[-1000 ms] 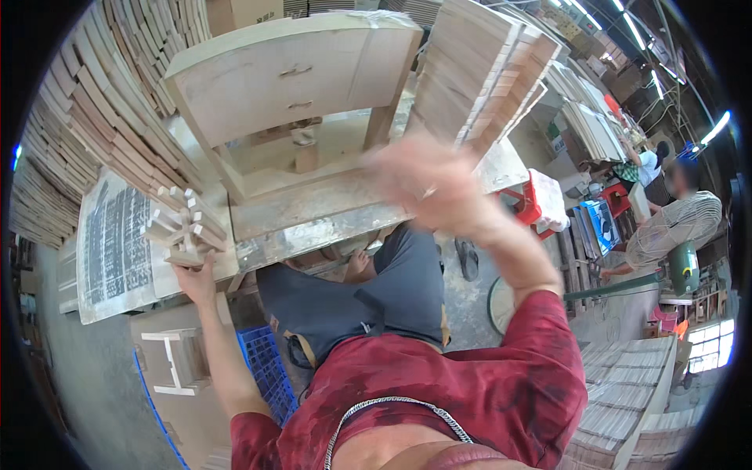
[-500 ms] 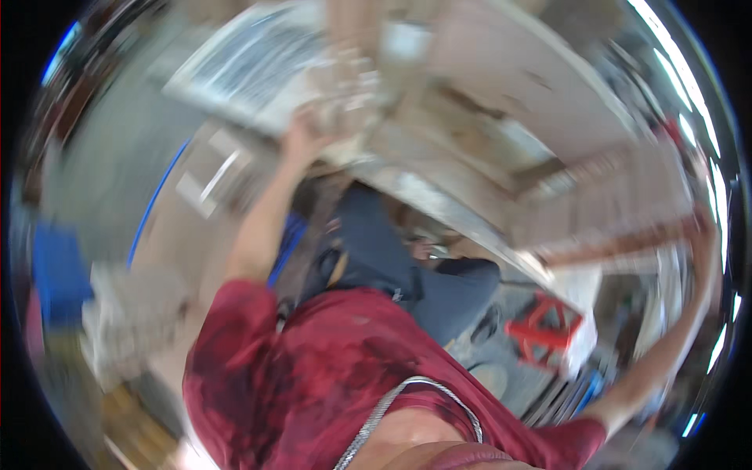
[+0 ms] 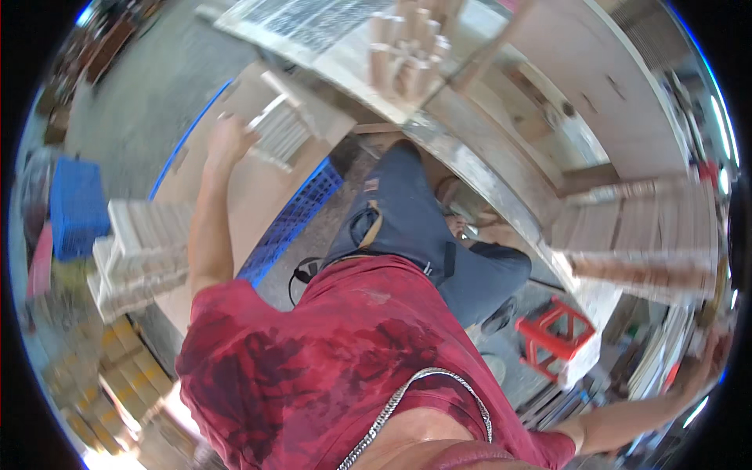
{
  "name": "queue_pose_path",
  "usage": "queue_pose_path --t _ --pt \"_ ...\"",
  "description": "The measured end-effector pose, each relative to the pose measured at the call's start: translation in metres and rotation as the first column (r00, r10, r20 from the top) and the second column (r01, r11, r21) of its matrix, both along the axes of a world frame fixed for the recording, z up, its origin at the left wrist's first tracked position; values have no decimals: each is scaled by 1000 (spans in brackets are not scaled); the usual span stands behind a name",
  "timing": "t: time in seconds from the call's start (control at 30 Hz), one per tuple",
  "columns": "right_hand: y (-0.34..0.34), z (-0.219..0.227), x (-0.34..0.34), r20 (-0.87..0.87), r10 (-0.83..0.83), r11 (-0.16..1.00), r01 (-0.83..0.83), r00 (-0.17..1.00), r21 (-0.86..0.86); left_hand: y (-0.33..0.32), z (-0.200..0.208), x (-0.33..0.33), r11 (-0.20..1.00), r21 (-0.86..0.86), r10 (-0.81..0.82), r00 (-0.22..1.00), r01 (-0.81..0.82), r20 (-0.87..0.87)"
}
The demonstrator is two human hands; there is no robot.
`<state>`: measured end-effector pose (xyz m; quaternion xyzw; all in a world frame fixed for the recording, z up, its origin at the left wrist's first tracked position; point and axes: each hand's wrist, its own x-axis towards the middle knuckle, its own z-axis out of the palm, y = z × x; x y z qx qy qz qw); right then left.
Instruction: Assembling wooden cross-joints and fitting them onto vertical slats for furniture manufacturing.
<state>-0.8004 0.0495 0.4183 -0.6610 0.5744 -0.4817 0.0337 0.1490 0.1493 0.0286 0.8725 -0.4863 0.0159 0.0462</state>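
My left hand is over a cardboard-covered surface at the left, beside a small pile of pale wooden strips. Its thumb and fingers look apart, with nothing visible between them, though the fingertips are blurred. At the far right rim, below a big stack of wooden pieces, is my right hand. It is distorted and smeared, so its fingers cannot be read. A cluster of upright wooden pieces stands at the corner of the worktable, away from both hands.
A blue plastic crate supports the cardboard. More pale wooden pieces are stacked at the left, near a blue basket. Right of my legs stands a red stool. Cartons lie at lower left.
My left hand has moved left, from beside the upright wooden cluster to the strips on the cardboard. My right hand has dropped from the big stack's edge to below it. The view has shifted.
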Motion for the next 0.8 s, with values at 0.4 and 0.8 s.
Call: queue_pose_path --t 0.4,0.8 --pt "0 -303 351 713 225 536 -696 664 479 39 71 -69 520 -764 -52 879 -382 -474" --pt "21 -351 387 785 265 375 -810 560 452 -44 74 -302 521 -557 -815 185 647 -549"
